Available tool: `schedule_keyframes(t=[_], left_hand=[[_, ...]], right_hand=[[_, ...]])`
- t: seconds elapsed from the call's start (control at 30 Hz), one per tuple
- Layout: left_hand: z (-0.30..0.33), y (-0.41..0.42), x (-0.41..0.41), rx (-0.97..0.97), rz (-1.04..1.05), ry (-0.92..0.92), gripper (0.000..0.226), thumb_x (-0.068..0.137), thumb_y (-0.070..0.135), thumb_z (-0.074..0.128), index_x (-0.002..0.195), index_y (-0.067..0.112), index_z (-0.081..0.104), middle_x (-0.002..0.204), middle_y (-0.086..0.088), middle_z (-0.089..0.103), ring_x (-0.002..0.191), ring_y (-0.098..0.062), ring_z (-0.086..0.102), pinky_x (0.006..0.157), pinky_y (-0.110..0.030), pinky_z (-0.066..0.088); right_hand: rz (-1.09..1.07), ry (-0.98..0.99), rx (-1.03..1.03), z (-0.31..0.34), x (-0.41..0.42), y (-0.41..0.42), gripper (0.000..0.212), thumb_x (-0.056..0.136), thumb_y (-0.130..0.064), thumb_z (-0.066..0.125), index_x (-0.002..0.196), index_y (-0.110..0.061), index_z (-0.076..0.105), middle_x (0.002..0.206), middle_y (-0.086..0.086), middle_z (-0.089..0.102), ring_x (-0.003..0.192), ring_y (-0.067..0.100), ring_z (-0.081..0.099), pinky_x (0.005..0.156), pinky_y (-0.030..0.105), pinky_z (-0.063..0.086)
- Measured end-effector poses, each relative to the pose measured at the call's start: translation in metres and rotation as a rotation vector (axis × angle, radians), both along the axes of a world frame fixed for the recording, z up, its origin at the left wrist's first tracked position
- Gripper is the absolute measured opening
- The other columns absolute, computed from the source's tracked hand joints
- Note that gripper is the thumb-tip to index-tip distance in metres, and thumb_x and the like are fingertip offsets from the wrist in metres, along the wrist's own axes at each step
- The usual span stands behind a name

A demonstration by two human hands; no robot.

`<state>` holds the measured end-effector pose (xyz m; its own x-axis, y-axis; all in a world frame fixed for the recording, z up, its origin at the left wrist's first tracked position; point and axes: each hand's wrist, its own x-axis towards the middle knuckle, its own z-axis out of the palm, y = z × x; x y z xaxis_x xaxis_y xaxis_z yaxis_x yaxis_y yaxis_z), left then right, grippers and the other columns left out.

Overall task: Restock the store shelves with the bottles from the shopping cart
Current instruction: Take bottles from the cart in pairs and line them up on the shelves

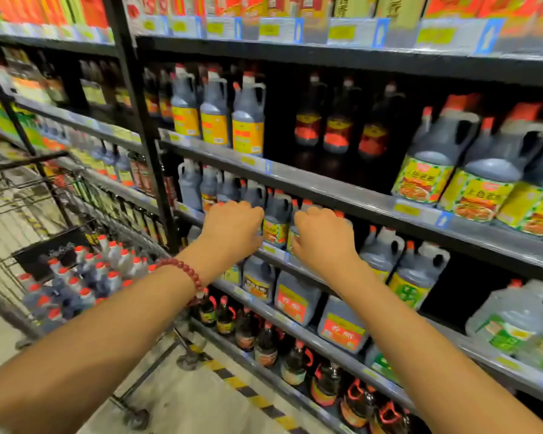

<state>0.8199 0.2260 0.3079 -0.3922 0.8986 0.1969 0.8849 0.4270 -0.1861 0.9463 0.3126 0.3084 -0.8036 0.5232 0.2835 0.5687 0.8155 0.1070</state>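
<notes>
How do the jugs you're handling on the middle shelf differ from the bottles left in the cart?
The shelf jugs are broad, with a moulded side handle and a yellow-green picture label; the cart bottles are slimmer, with no handle visible. The jugs stand in a row at the shelf edge; the cart bottles sit packed in a cluster, seen from above. The left hand and right hand are on the jugs; nothing touches the cart bottles. Both have dark contents and red caps.

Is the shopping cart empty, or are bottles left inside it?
Not empty: the shopping cart holds many red-capped bottles, standing upright.
</notes>
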Motion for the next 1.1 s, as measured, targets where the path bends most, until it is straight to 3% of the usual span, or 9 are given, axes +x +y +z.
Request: schedule_keyframes(t=[0.13,0.27,0.4,0.6,0.67,0.83,0.97,1.1], left_hand=[[-0.019,-0.07,-0.062,-0.031,0.105,-0.044,0.03,0.091,0.035,0.052,0.112,0.014,0.054,0.102,-0.008,0.059,0.092,-0.03,0.058,0.068,-0.04,0.043],[-0.039,-0.125,-0.114,-0.057,0.208,-0.085,0.029,0.091,0.034,0.051,0.112,0.014,0.053,0.101,-0.008,0.059,0.093,-0.03,0.058,0.067,-0.039,0.045],[-0.07,-0.173,-0.16,-0.044,0.301,-0.179,0.027,0.09,0.036,0.052,0.105,0.014,0.055,0.098,-0.009,0.06,0.092,-0.031,0.059,0.066,-0.036,0.047],[-0.116,-0.201,-0.222,-0.094,0.419,-0.214,0.039,0.089,0.033,0.052,0.122,0.015,0.044,0.111,-0.011,0.06,0.101,-0.032,0.059,0.072,-0.037,0.048],[-0.135,-0.2,-0.247,-0.12,0.441,-0.199,0.039,0.09,0.033,0.049,0.125,0.016,0.045,0.113,-0.01,0.06,0.103,-0.033,0.059,0.07,-0.036,0.046],[-0.184,-0.19,-0.307,-0.16,0.452,-0.254,0.029,0.09,0.035,0.048,0.109,0.013,0.054,0.107,-0.009,0.062,0.1,-0.031,0.06,0.073,-0.037,0.047],[-0.231,-0.199,-0.338,-0.224,0.482,-0.345,0.029,0.088,0.037,0.049,0.108,0.018,0.055,0.103,-0.007,0.064,0.096,-0.03,0.061,0.072,-0.037,0.048],[-0.268,-0.218,-0.349,-0.274,0.518,-0.468,0.029,0.087,0.03,0.051,0.112,0.018,0.058,0.106,-0.008,0.065,0.099,-0.031,0.06,0.072,-0.031,0.045]], right_hand=[[0.108,-0.031,-0.072,-0.017,-0.071,-0.051,0.007,0.094,-0.019,0.048,0.093,-0.013,0.051,0.085,0.012,0.049,0.092,0.036,0.053,0.064,0.039,0.034],[0.224,-0.075,-0.057,-0.031,-0.131,-0.09,0.014,0.092,-0.017,0.049,0.097,-0.007,0.058,0.098,0.013,0.062,0.094,0.033,0.059,0.06,0.036,0.036],[0.328,-0.126,-0.117,-0.057,-0.187,-0.118,0.017,0.092,-0.016,0.047,0.101,-0.005,0.055,0.102,0.016,0.058,0.094,0.036,0.056,0.061,0.038,0.036],[0.388,-0.234,-0.211,-0.113,-0.263,-0.139,0.017,0.093,-0.019,0.049,0.104,-0.007,0.055,0.106,0.014,0.059,0.099,0.034,0.057,0.064,0.038,0.039],[0.39,-0.259,-0.245,-0.134,-0.289,-0.136,0.019,0.092,-0.018,0.048,0.106,-0.006,0.055,0.109,0.014,0.059,0.101,0.034,0.056,0.069,0.039,0.045],[0.377,-0.338,-0.337,-0.183,-0.345,-0.12,0.022,0.093,-0.018,0.049,0.111,-0.008,0.055,0.116,0.013,0.057,0.109,0.032,0.055,0.082,0.042,0.048],[0.409,-0.271,-0.356,-0.226,-0.381,-0.121,0.018,0.085,-0.006,0.05,0.097,-0.002,0.062,0.095,0.016,0.063,0.091,0.037,0.064,0.069,0.04,0.053],[0.401,-0.542,-0.468,-0.274,-0.396,-0.142,0.024,0.092,-0.016,0.048,0.114,-0.01,0.055,0.118,0.009,0.057,0.11,0.031,0.056,0.083,0.037,0.048]])
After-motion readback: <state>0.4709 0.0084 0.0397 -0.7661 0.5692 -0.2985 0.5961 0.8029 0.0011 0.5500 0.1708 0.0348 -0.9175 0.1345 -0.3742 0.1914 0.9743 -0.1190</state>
